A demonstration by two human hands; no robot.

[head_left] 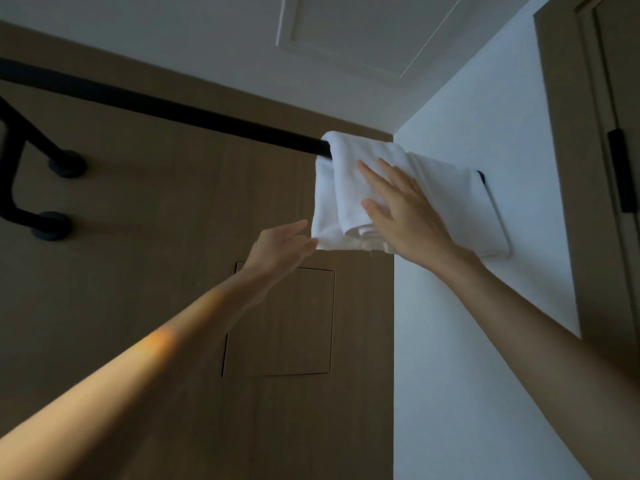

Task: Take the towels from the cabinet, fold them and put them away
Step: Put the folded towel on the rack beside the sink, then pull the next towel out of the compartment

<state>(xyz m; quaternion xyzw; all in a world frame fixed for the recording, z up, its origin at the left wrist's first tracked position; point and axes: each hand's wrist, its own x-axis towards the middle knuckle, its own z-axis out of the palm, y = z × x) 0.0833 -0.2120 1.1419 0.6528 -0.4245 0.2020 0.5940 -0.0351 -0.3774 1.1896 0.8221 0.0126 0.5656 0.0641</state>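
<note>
I'm looking up at the black rail (173, 105) now, running from the far left to the white wall (485, 341) on the right; the white towel (346, 174) is draped over the rail's right end, doubled so its layers hang down both sides, which is what keeps it from sliding off; a second folded white towel (460, 202) hangs just beside it, against the wall. My right hand (405, 209) lies flat on the near face of the first towel, fingers straight and spread, pressing the cloth and pinching nothing; I read that as steadying the fold so it doesn't unroll. My left hand (280, 244) comes in from the lower left, its grip open and fingers relaxed, fingertips right at the towel's lower left corner; whether they touch the hem I cannot tell. It looks placed to catch or square up the hanging edge. Behind, on the wood panel (173, 271), sits a square access hatch (280, 323); black brackets (34, 188) hold the rail at far left; a door (606, 133) stands at the right.
</note>
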